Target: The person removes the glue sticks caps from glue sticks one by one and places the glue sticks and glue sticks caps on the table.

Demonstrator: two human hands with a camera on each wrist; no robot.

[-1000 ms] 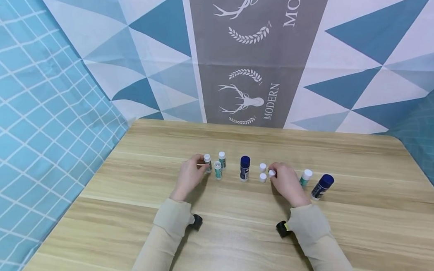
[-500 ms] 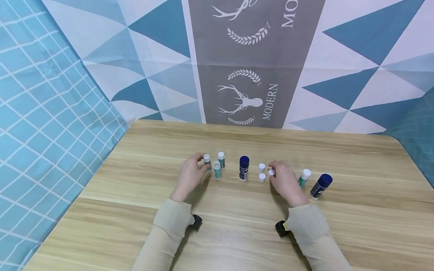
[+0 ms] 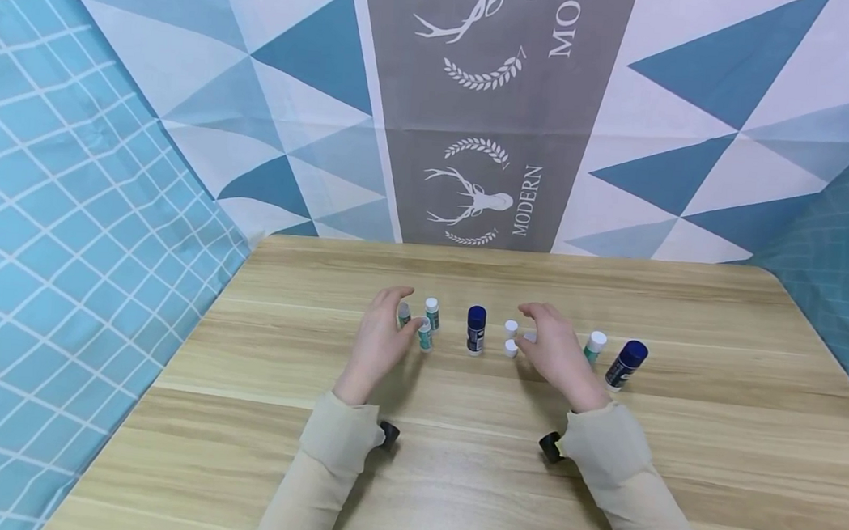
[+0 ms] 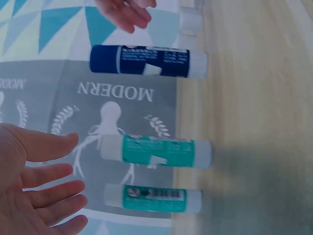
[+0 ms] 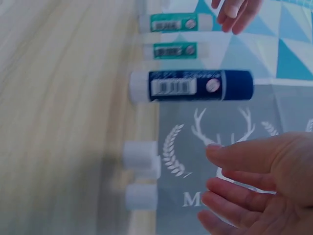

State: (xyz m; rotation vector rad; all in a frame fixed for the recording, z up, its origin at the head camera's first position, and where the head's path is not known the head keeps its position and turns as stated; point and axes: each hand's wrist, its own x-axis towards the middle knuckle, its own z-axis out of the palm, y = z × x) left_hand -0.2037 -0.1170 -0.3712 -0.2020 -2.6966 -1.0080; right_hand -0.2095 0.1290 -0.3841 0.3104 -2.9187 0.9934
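On the L of the table, L hand has fingers spread, gripping nothing, beside three green tubes, all upright, prob. bunched for easy reach. Mid-table, a blue stick stands alone, maybe as a divider. Just R of it, white caps sit grouped, prob. so they don't mix w/ tubes. R hand hovers by them, fingers apart, also holding nothing. Far R: green stick, blue-capped stick. Vs. half a sec ago, both hands are loose: L's off its tube, R's off a cap!
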